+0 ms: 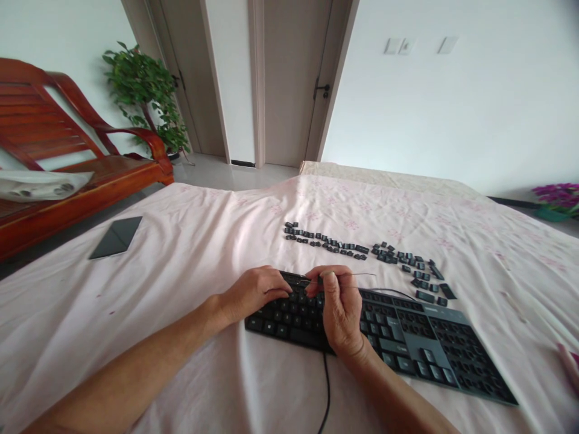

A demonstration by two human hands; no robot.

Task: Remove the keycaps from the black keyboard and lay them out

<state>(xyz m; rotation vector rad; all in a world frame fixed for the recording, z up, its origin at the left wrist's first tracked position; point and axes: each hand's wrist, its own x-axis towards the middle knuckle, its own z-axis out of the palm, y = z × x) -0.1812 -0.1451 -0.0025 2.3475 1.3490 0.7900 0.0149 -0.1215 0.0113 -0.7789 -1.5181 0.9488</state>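
Note:
A black keyboard (407,343) lies on a pink cloth, with many key sockets bare on its right part. My left hand (251,292) rests on its left end, fingers curled down onto the keys. My right hand (339,310) lies over the keyboard's middle, thumb and forefinger pinched on a thin wire tool (357,275) that sticks out to the right. Several loose black keycaps (362,250) lie in rows on the cloth just beyond the keyboard. The keyboard cable (326,386) runs toward me between my arms.
A dark phone (116,237) lies on the cloth (181,241) at the left. A red wooden bench (67,157) and a potted plant (145,90) stand at the left, doors behind. Purple flowers (558,198) sit at the far right.

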